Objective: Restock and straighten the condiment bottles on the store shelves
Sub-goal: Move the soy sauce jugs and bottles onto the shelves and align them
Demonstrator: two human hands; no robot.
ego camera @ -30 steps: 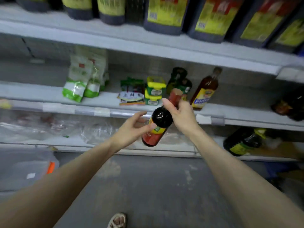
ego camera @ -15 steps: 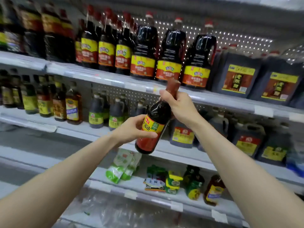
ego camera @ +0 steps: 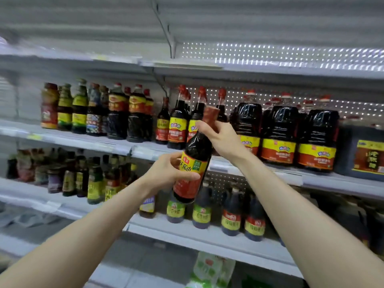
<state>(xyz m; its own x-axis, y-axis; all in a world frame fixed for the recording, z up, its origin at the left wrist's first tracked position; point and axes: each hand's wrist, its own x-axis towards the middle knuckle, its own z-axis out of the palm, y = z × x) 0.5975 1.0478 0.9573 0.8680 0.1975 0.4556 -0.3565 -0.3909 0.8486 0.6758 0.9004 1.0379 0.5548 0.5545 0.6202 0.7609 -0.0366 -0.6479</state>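
I hold a dark soy sauce bottle [ego camera: 194,161] with a yellow-and-red label and a red cap, tilted, in front of the shelves. My left hand [ego camera: 166,173] grips its lower body around the label. My right hand [ego camera: 220,136] grips its neck just under the cap. Behind the bottle, on the upper stocked shelf [ego camera: 124,145], stands a row of similar slim red-capped bottles [ego camera: 178,119].
Big dark jugs [ego camera: 278,134] fill that shelf to the right, mixed bottles [ego camera: 97,111] to the left. The shelf below [ego camera: 187,231] holds smaller bottles. The top shelf [ego camera: 249,69] shows nothing on it. Green-and-white pouches [ego camera: 209,269] lie lower down.
I have raised the bottle with both hands from the low shelves up to the level of the upper bottle row. My view has tilted upward with it.
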